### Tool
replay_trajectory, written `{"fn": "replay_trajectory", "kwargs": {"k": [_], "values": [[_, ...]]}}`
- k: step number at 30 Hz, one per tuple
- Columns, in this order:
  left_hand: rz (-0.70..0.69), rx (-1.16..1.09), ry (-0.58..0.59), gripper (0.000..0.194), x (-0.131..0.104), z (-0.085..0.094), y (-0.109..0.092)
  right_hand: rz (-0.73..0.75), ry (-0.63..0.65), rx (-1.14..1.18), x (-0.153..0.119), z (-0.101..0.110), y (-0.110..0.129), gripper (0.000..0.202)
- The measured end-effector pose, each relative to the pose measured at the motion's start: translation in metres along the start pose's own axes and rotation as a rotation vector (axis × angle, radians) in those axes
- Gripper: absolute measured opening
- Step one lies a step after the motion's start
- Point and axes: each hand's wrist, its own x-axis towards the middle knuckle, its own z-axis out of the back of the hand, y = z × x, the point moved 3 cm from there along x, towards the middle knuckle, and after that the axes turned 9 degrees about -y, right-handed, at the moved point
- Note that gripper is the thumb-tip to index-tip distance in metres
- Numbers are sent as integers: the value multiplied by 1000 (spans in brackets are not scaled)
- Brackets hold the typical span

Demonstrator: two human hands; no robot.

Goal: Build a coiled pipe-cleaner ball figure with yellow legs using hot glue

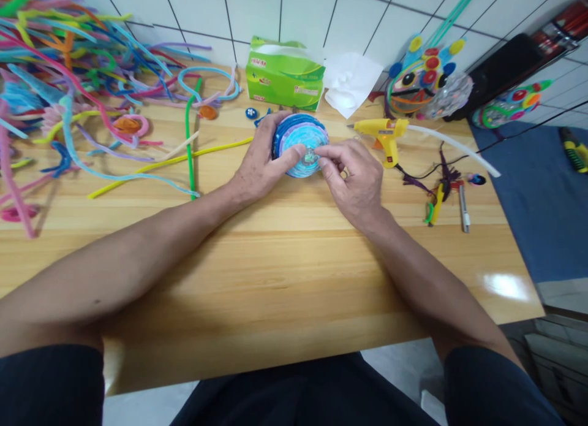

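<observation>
A round blue coiled piece is held near the far edge of the bench, its ringed face turned up toward the person; that face is circular, showing no long axis. The left hand clasps its left rim, thumb laid across the face. The right hand brings thumb and forefinger close together at the centre; whether they pinch anything, I cannot tell. Red lettering on the green packet and the label on the yellow glue gun are too blurred to read.
</observation>
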Motion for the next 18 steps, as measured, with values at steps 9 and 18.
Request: {"fn": "replay_trajectory", "kwargs": {"k": [9,18], "values": [[25,1,3,77,-1,0,-2,-26,10,2,0,0,-1,26],[34,36,64,79,-1,0,-3,-3,3,13,-1,-1,-1,23]]}}
